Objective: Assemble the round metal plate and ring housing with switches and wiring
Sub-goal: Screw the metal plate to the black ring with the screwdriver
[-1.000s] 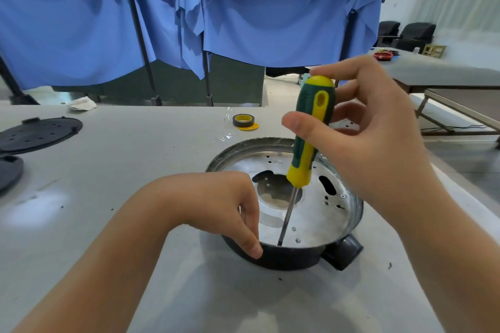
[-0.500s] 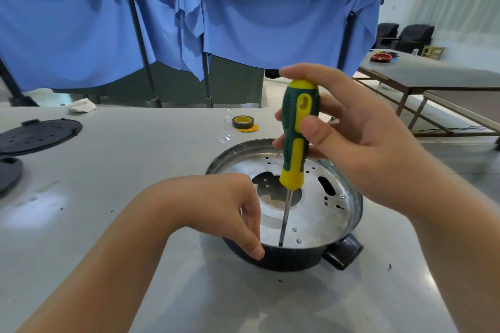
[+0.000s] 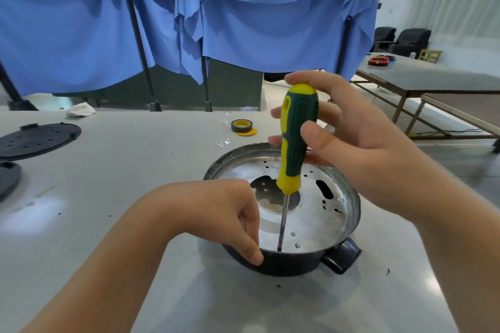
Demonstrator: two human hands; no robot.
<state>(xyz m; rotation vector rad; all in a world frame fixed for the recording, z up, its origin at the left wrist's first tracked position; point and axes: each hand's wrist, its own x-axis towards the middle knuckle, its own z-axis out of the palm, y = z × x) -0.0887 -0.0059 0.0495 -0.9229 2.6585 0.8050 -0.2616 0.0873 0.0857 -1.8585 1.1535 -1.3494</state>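
A round metal plate (image 3: pixel 319 222) with several holes and a large central opening lies inside a dark ring housing (image 3: pixel 292 262) on the grey table. My left hand (image 3: pixel 216 213) grips the housing's near left rim, thumb on the outer wall. My right hand (image 3: pixel 349 140) holds a green and yellow screwdriver (image 3: pixel 296 140) upright by its handle. The screwdriver's tip stands on the plate close to the near rim. A dark handle stub (image 3: pixel 342 257) juts from the housing at the near right.
A roll of dark tape (image 3: pixel 241 125) with a yellow core lies behind the housing. Two black round covers (image 3: pixel 38 139) rest at the table's left edge. A crumpled white cloth (image 3: pixel 80 110) lies at the back left. Blue curtains hang behind; another table (image 3: pixel 433 76) stands at right.
The screwdriver handle has swung left to nearly upright, its tip staying at the same spot. My right hand's fingers have shifted around the handle. My left hand has not moved.
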